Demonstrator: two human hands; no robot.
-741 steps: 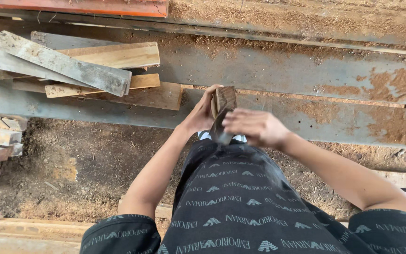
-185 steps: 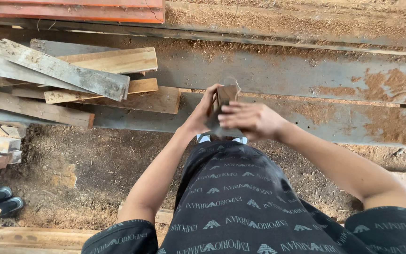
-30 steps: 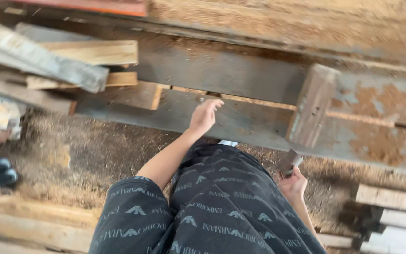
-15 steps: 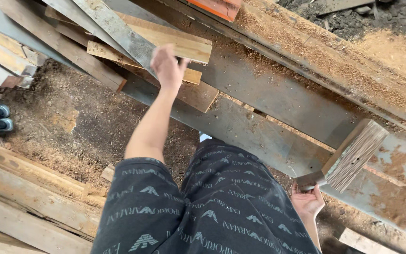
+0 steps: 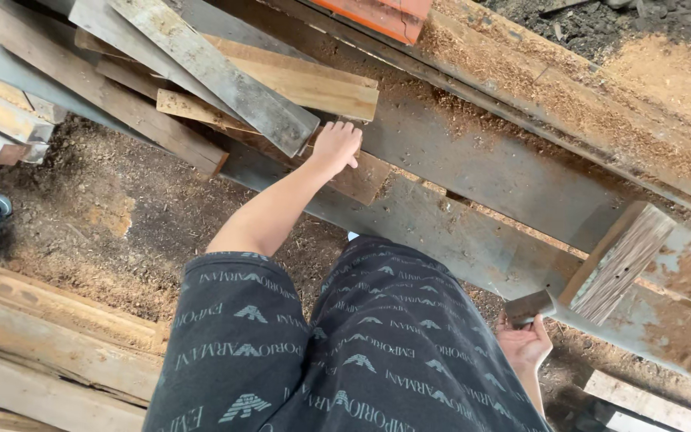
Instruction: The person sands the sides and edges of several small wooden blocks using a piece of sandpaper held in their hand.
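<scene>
1. Even, soft daylight; bright overall, no hard-edged shadows.
2. Pale sawdust heap [image 5: 665, 64], upper right of the frame, nearly washed out.
3. Dull sheen on the grey metal beam [image 5: 473, 184] across the centre; no harsh glare.
4. Darkest patch: lower right corner.
5. Slight softness at the far left edge; the centre is sharp, with no motion blur.

No packages, labels, signs or screens in view. Nothing boxed, wrapped, tagged or lit up shows among the wood and metal. The only lettering is a repeated white pattern on the person's dark shirt [image 5: 345, 352], which fills the lower middle of the head view.
</scene>
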